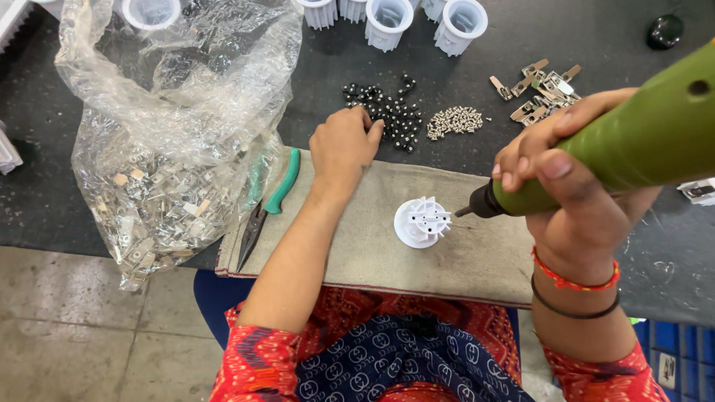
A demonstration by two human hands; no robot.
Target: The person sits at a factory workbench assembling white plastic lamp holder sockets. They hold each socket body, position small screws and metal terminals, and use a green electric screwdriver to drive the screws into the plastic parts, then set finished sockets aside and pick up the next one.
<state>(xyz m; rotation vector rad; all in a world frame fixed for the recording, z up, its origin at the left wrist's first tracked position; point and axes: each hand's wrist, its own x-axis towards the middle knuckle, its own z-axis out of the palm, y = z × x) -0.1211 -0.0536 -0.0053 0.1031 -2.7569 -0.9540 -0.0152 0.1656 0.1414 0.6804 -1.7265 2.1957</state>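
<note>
Right hand [566, 160] grips one green screwdriver [633, 145]; left hand [344, 145] touches black screws [391, 112].

Dark workbench [581, 30], beige cloth mat [372, 238], clear bag of metal parts [171, 149], black screws [395, 112], silver screws [454, 121], metal clips [540, 89]

sleeves: short, red with dark woven pattern | lap: navy cloth with pale ring print | right hand [566, 175] wrist: red beaded band, thin black band | left hand [344, 145]: bare, no jewellery
</note>
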